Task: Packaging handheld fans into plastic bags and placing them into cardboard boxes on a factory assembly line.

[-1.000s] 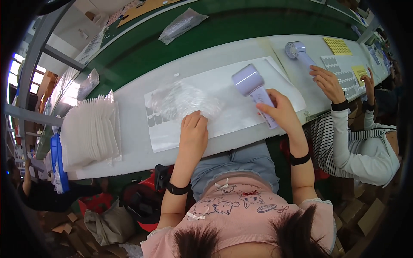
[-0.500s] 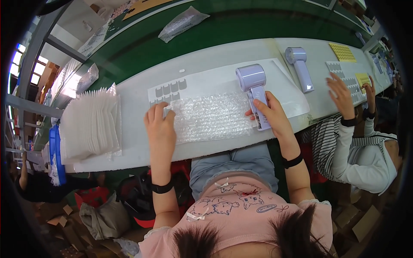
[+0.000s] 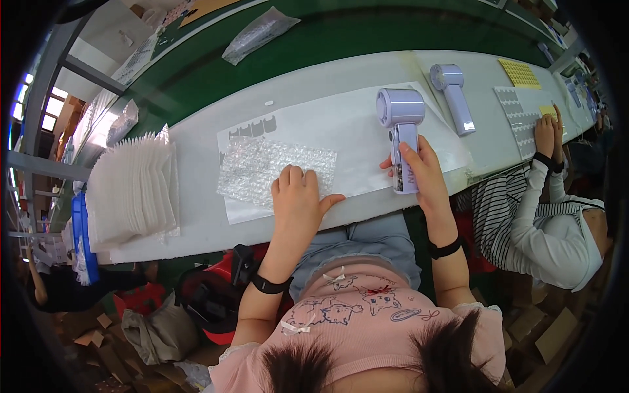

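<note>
My right hand (image 3: pixel 426 173) is wrapped around the handle of a lilac handheld fan (image 3: pixel 401 108), held upright with its round head up. A slot in the lower handle shows some inner parts. My left hand (image 3: pixel 298 196) rests its fingertips on a clear bubble wrap bag (image 3: pixel 252 164), with the thumb stretched out to the right, away from the bag. That bag lies flat and partly covers a white sheet (image 3: pixel 354 128) with grey label pieces (image 3: pixel 255 124) at its upper left.
A thick stack of white pouches (image 3: pixel 131 190) stands at the left beside a blue tray (image 3: pixel 82 229). Another lilac fan (image 3: pixel 452 98) lies at the right, near a co-worker's hands (image 3: pixel 545 134) and sheets of parts (image 3: pixel 517 118). A bubble wrap bag (image 3: pixel 261 34) lies on the green surface behind.
The bubble wrap bag has slid left, away from the fan. My left hand has moved right, onto its near edge. The fan has shifted slightly right; the co-worker's hands have come together.
</note>
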{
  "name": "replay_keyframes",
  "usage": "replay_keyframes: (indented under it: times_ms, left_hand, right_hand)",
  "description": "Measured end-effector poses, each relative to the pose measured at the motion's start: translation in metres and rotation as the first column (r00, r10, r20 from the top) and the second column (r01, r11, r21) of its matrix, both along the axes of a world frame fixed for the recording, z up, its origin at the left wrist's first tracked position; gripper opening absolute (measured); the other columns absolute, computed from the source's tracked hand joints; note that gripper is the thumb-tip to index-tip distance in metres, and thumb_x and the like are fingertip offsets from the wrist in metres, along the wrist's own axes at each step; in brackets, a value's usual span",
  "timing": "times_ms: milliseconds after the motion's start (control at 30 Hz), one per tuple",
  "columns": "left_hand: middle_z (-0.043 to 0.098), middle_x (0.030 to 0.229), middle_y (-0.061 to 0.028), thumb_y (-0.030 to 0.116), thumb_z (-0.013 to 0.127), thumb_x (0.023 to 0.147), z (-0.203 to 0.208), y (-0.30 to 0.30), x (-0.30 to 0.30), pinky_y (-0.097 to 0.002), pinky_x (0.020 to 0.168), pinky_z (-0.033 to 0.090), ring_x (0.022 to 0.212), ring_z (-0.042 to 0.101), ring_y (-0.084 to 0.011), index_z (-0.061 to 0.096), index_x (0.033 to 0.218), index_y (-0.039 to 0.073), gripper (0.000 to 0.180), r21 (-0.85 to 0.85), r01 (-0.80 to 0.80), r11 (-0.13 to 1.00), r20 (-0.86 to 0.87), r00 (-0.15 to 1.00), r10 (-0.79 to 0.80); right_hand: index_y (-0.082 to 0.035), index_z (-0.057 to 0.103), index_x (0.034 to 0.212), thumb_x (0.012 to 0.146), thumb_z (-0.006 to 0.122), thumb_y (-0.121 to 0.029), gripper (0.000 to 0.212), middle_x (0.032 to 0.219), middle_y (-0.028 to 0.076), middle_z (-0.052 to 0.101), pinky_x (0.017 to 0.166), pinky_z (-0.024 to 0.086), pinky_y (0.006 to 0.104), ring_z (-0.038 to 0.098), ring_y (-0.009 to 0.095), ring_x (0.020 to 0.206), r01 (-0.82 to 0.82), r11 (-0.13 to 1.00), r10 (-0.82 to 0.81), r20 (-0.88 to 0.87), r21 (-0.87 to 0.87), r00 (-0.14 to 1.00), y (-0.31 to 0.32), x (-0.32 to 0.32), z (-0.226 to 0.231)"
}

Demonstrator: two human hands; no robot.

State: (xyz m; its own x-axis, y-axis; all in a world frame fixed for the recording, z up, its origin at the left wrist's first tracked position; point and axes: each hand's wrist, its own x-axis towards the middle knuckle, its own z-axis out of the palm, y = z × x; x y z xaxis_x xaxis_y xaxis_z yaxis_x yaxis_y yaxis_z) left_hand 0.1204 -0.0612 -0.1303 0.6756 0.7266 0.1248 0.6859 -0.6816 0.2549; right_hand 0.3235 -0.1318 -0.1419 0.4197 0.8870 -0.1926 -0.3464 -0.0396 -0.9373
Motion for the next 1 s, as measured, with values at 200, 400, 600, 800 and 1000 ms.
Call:
replay_keyframes:
  times_ms: [200,400,600,800,1000]
  left_hand:
    - [0.053,0.083,-0.0195,0.006,0.06,0.074,-0.011,-0.001,0.0,-0.0436,0.071,0.042,0.078,0.052,-0.0387,0.052,0.079,-0.005,0.014,0.065,-0.075,0.995,0.232,0.971,0.058]
    - [0.053,0.081,-0.0231,-0.003,0.051,0.074,-0.004,0.001,-0.004,-0.045,0.071,0.043,0.084,0.053,-0.0437,0.047,0.079,-0.004,0.006,-0.122,-0.093,0.988,0.384,0.914,0.134]
    - [0.057,0.083,-0.0213,-0.002,0.052,0.076,0.003,0.002,-0.006,-0.0399,0.07,0.045,0.08,0.057,-0.0396,0.049,0.079,-0.004,0.005,-0.208,-0.187,0.96,0.533,0.801,0.272]
    - [0.06,0.091,-0.0194,0.002,0.054,0.079,-0.006,0.011,-0.02,-0.0353,0.071,0.046,0.082,0.058,-0.032,0.05,0.079,-0.004,0.006,-0.266,-0.149,0.952,0.6,0.748,0.285]
    - [0.06,0.093,-0.0187,0.002,0.054,0.079,-0.014,0.019,-0.024,-0.0349,0.068,0.045,0.078,0.059,-0.0323,0.049,0.079,-0.004,0.008,-0.304,-0.1,0.947,0.629,0.726,0.279]
  right_hand:
    - [0.0,0.044,0.105,0.087,0.052,-0.017,0.026,0.084,0.011,0.06,0.065,0.049,0.0251,0.062,0.018,0.078,-0.148,0.988,0.151,-0.087,0.043,0.985,0.003,-0.018,0.0]
    - [0.0,0.041,0.109,0.084,0.056,-0.012,0.032,0.093,0.012,0.058,0.069,0.05,0.0276,0.062,0.022,0.086,-0.202,0.971,0.229,-0.265,0.126,0.937,0.018,-0.058,0.005]
    - [0.0,0.041,0.109,0.083,0.058,-0.011,0.033,0.091,0.011,0.058,0.068,0.049,0.0269,0.062,0.02,0.085,-0.175,0.984,0.176,-0.05,0.027,0.983,0.034,-0.063,-0.021]
    - [0.001,0.046,0.102,0.079,0.061,-0.01,0.03,0.084,0.009,0.058,0.062,0.048,0.0255,0.062,0.017,0.071,-0.409,0.913,0.408,0.029,0.007,0.912,0.003,-0.027,0.021]
    - [0.003,0.049,0.098,0.075,0.065,-0.013,0.032,0.079,0.008,0.059,0.058,0.048,0.0246,0.062,0.015,0.062,-0.644,0.75,0.662,0.151,-0.151,0.734,-0.005,-0.022,0.03]
